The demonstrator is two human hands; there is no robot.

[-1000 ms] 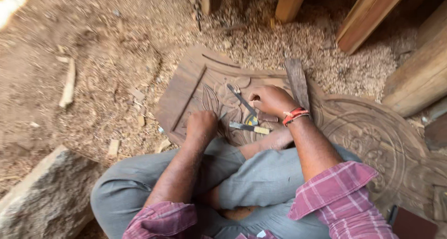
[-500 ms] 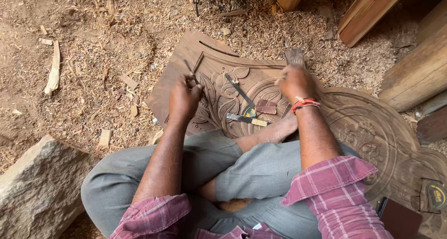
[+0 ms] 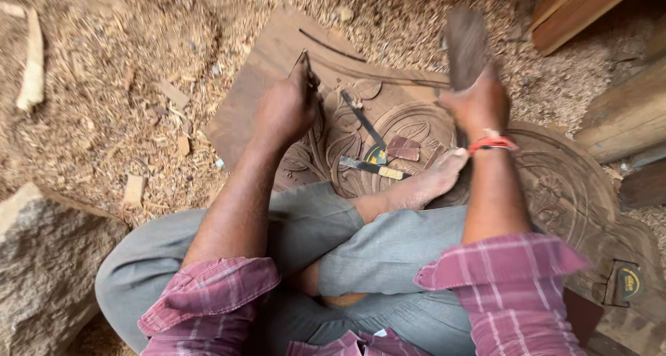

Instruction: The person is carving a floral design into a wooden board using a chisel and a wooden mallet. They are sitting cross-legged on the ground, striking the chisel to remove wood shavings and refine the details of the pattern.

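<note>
My left hand (image 3: 284, 109) is clenched around a thin chisel (image 3: 305, 63), tip on the carved wooden panel (image 3: 388, 120) lying on the floor. My right hand (image 3: 479, 106) grips a wooden mallet (image 3: 466, 44). The chisel looks stiff and sharp; I judge the shaft the place to hold.

Left hand (image 3: 284, 109) fisted, arm stretched forward and low. Right hand (image 3: 479, 106) clenched, wrist raised; both grips closed.

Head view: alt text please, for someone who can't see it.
A seated person's left hand holds a chisel against a carved wooden panel, while the right hand raises a wooden mallet. Loose chisels lie on the panel amid wood shavings.
</note>
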